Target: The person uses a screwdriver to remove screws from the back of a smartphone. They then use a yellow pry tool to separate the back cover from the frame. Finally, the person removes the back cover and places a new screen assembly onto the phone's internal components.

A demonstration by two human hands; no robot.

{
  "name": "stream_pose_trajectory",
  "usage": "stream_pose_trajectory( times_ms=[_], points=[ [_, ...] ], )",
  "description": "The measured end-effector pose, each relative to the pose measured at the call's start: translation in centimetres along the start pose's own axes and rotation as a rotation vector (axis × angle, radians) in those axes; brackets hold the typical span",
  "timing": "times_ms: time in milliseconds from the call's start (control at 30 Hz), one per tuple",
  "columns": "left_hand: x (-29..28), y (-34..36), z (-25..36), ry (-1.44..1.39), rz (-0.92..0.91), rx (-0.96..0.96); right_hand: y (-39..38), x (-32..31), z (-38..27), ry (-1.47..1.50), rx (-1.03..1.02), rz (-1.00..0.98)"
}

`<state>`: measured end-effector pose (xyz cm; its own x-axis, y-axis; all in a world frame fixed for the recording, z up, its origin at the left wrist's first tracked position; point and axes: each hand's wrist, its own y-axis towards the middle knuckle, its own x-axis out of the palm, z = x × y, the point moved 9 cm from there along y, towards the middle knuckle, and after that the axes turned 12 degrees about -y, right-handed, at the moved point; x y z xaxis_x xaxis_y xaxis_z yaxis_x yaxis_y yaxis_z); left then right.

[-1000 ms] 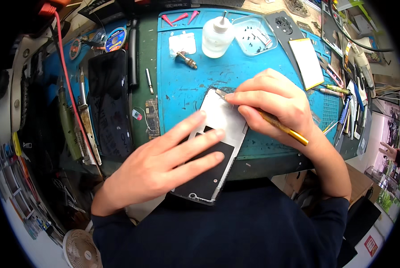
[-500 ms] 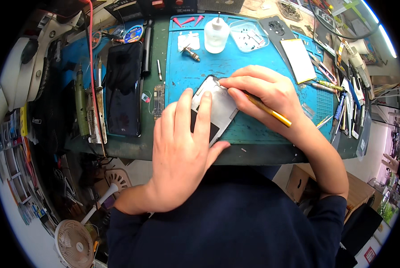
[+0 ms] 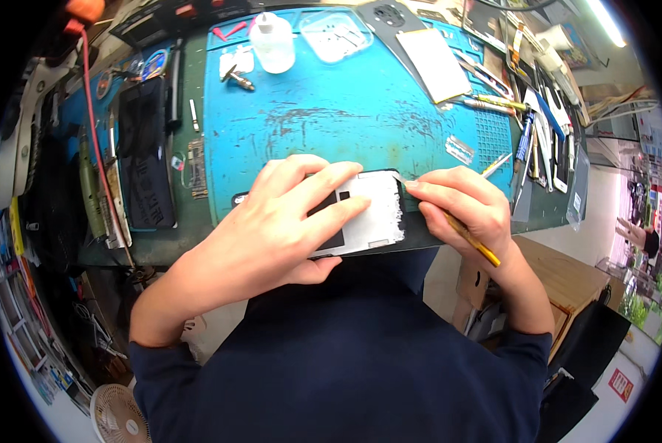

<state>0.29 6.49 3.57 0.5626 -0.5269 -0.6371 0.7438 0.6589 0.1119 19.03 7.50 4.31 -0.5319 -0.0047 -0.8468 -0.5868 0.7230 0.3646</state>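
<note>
A silver-backed phone panel (image 3: 375, 214) with a black section lies at the mat's near edge, its white right border ragged. Across its left part rests my left hand (image 3: 290, 214), fingers stretched out and spread, thumb at the near edge. In my right hand (image 3: 468, 210) is a slim gold-handled craft knife (image 3: 473, 241), pinched between thumb and fingers. Its pale tip meets the panel's far right corner; the fingers partly cover the blade end.
Behind the panel stand a clear dispenser bottle (image 3: 273, 46) and a clear plastic tray (image 3: 335, 35) of small parts. A white rectangular piece (image 3: 434, 63) and a razor blade (image 3: 460, 150) lie on the right. Several hand tools crowd beyond them. A dark phone (image 3: 142, 151) lies left.
The panel has turned clockwise and come closer to me. My left hand has shifted lower over it. The knife has moved with my right hand, its tip still near the panel's corner.
</note>
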Motion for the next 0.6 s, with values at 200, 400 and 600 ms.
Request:
stream_pose_trajectory(
  times_ms=[200,400,600],
  points=[
    [-0.1,0.3,-0.8,0.029,-0.069,-0.025,-0.1,0.2,0.3,0.019,-0.006,0.026],
    [-0.3,0.4,-0.8,0.004,-0.086,-0.060,-1.1,0.0,0.2,0.039,-0.063,0.097],
    [-0.4,0.5,-0.7,-0.002,-0.087,-0.064,-0.8,0.1,0.3,0.032,-0.032,0.091]
  ],
)
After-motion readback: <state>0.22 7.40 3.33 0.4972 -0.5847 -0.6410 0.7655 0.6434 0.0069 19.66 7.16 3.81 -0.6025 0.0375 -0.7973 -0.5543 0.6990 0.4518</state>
